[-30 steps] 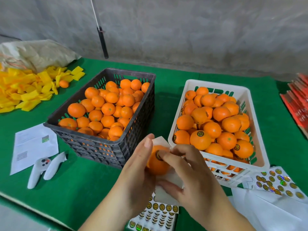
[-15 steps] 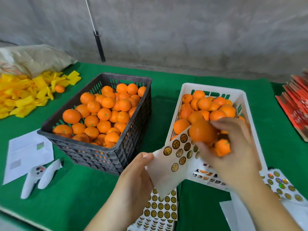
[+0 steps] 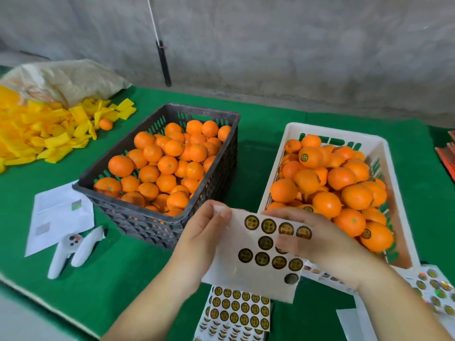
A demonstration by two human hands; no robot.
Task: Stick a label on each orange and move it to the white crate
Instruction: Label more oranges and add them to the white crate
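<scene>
Left hand (image 3: 204, 239) pinches label sheet (image 3: 256, 254); right hand (image 3: 312, 239) picks at a label. Black crate (image 3: 138, 212) of unlabelled oranges (image 3: 170, 166) lies front-left, nearer left hand.

The black crate (image 3: 172, 217) at 10 o'clock and the white crate (image 3: 379, 153) at 2 o'clock were slotted plastic. The sticker sheet (image 3: 248, 271) was smooth paper bearing glossy labels (image 3: 268, 225). The tablecloth (image 3: 110, 279) was matt green felt-like cloth.

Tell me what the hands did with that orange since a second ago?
The right hand carried the labelled orange into the white crate, let go, and came back to the sticker sheet to pick a label. The left hand kept holding the sheet. The black crate stayed put.
</scene>
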